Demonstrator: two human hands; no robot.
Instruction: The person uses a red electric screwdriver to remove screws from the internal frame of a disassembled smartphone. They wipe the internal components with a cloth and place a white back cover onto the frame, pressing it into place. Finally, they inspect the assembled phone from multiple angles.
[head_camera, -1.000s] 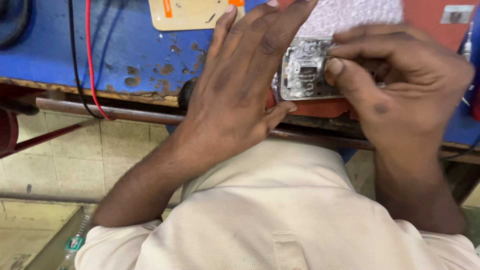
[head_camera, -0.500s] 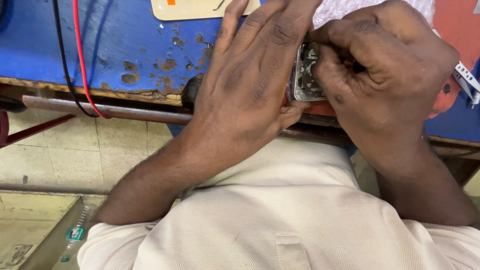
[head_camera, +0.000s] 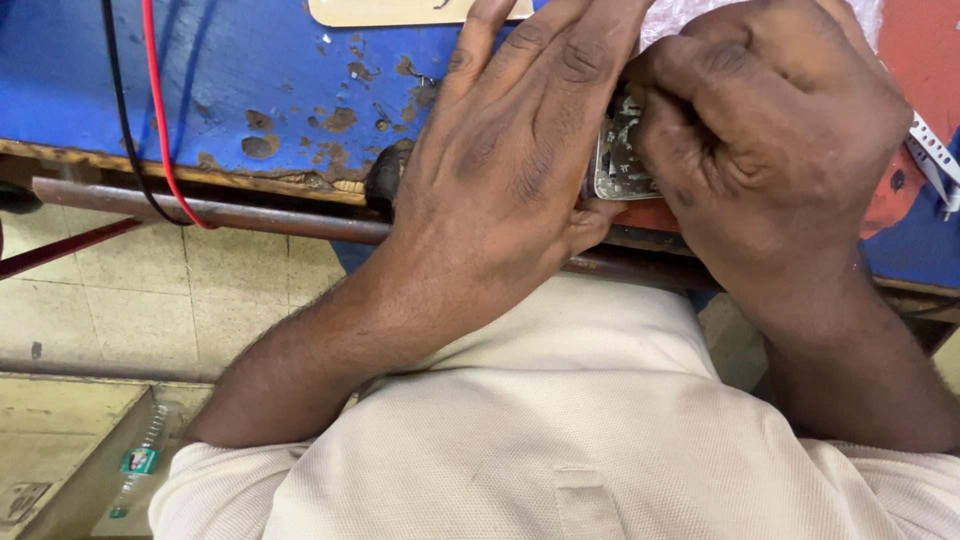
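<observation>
Both hands (head_camera: 640, 160) grip a small metal part (head_camera: 618, 150).

A small circuit board (head_camera: 620, 150) sits between the left hand (head_camera: 510, 170) and right hand (head_camera: 770, 150); two wires (head_camera: 150, 110) hang well left.

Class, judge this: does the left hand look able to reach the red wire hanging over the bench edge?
Probably yes: the left hand rests beside the small circuit board, and only bare blue bench lies before the red wire.

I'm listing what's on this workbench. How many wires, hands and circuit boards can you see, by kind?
Wires: 2, a red wire and a black wire
Hands: 2, the left hand and right hand
Circuit boards: 1, a small circuit board between both hands
Total: 5
</observation>
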